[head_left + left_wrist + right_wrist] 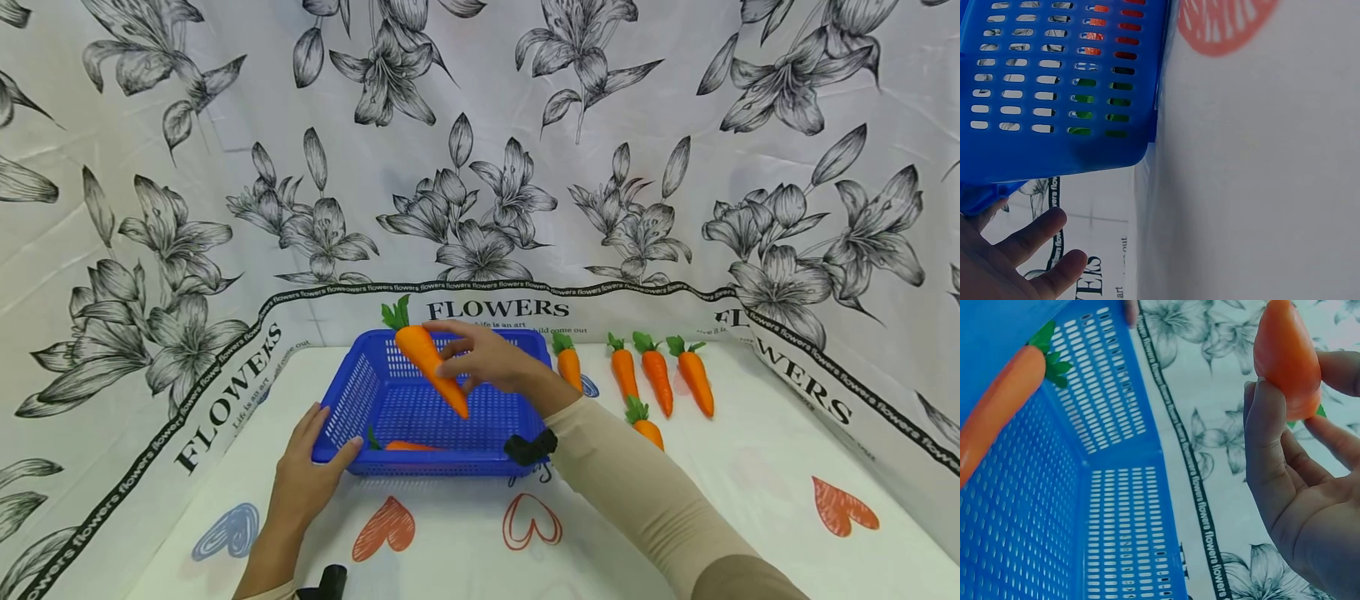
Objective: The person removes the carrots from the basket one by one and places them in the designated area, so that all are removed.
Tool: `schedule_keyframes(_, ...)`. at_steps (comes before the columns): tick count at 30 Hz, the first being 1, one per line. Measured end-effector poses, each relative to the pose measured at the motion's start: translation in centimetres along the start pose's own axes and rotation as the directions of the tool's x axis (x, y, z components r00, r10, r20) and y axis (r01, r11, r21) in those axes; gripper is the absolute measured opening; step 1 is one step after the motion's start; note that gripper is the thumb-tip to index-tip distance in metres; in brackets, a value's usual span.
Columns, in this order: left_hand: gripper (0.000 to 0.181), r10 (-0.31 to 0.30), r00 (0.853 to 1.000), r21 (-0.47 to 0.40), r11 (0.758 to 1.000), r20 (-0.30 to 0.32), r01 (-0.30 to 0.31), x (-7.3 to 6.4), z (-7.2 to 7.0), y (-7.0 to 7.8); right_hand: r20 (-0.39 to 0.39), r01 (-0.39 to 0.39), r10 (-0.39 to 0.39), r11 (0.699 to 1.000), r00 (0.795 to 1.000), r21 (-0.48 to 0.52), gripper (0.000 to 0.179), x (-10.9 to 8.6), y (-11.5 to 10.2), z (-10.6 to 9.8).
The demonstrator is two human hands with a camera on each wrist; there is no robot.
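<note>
A blue plastic basket (431, 465) with slotted walls stands on the table. At its left front corner, my left hand (303, 475) holds the rim between thumb and fingers; in the left wrist view two fingers (1038, 234) extend free of the wall. Over the basket, my right hand (480, 354) pinches an orange carrot (423, 358) with green leaves, its tip slanting down to the right. The right wrist view shows thumb and fingers around this carrot (1288, 362). Another carrot (1007, 403) lies inside along the basket's front wall, partly hidden by the rim in the head view.
Right of the basket lie several carrots, among them one close to its side (568, 367), one at the far right (696, 379) and a nearer one (647, 427) partly behind my right sleeve (637, 483). A flower-printed cloth (480, 208) hangs behind the table.
</note>
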State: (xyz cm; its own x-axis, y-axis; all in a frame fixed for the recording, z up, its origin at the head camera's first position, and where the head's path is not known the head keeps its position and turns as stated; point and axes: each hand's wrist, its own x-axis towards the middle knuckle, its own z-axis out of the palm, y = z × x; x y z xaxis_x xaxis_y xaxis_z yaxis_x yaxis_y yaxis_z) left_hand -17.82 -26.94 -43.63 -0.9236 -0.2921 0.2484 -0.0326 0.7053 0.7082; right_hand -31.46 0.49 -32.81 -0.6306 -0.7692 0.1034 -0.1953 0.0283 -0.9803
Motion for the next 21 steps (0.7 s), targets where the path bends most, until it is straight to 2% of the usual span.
schedule_keyframes(14, 0.086, -0.002, 1.0, -0.005, 1.0, 0.001, 0.002, 0.0, 0.1, 0.1, 0.001, 0.054, -0.054, 0.998, 0.999, 0.018, 0.068, -1.8, -1.0, -0.4)
schedule_keyframes(21, 0.086, -0.017, 1.0, 0.004, 1.0, 0.004, 0.017, 0.0, 0.1, 0.2, -0.035, 0.087, -0.086, 0.996, 0.996, 0.032, 0.067, -3.1, -1.3, -0.6)
